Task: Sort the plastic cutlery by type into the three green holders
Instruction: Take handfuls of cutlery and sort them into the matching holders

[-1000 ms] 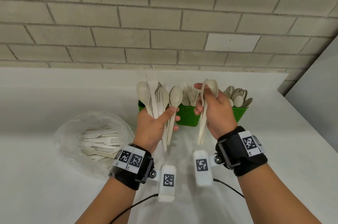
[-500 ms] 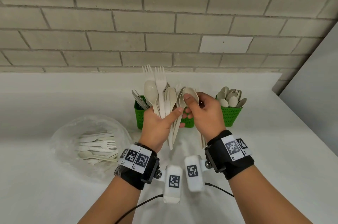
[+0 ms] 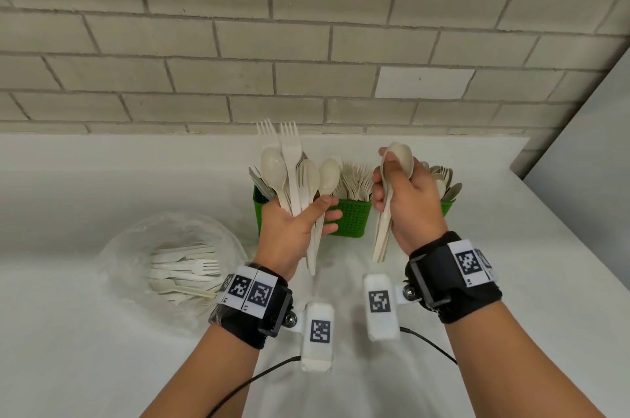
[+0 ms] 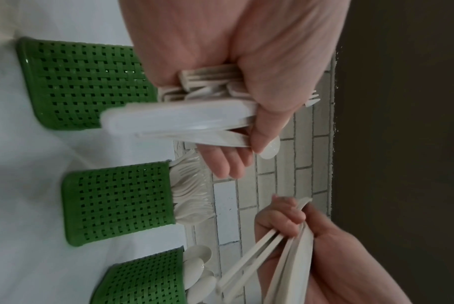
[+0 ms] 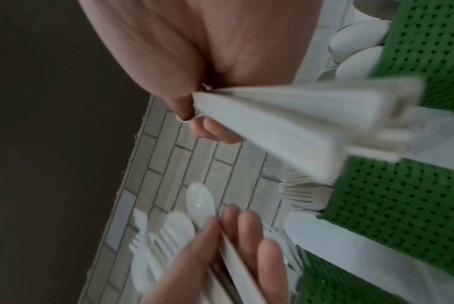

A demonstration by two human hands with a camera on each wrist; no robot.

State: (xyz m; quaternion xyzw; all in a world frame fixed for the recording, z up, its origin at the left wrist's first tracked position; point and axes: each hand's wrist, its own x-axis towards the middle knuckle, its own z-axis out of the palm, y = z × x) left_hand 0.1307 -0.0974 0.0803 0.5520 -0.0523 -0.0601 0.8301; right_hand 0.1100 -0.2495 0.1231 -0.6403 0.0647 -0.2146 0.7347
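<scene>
Head view: a mixed bunch of spoons and forks [image 3: 293,175] stands upright in my left hand [image 3: 289,230], thumb clamped across the handles, in front of the left green holder [image 3: 259,199]. My right hand [image 3: 405,206] is clenched round a few spoons [image 3: 397,158], bowls up, just before the right green holder [image 3: 447,205]. The middle green holder [image 3: 353,218] bristles with forks. Off to the left, a clear plastic bag [image 3: 136,247] with more cutlery lies on the white table [image 3: 68,366].
</scene>
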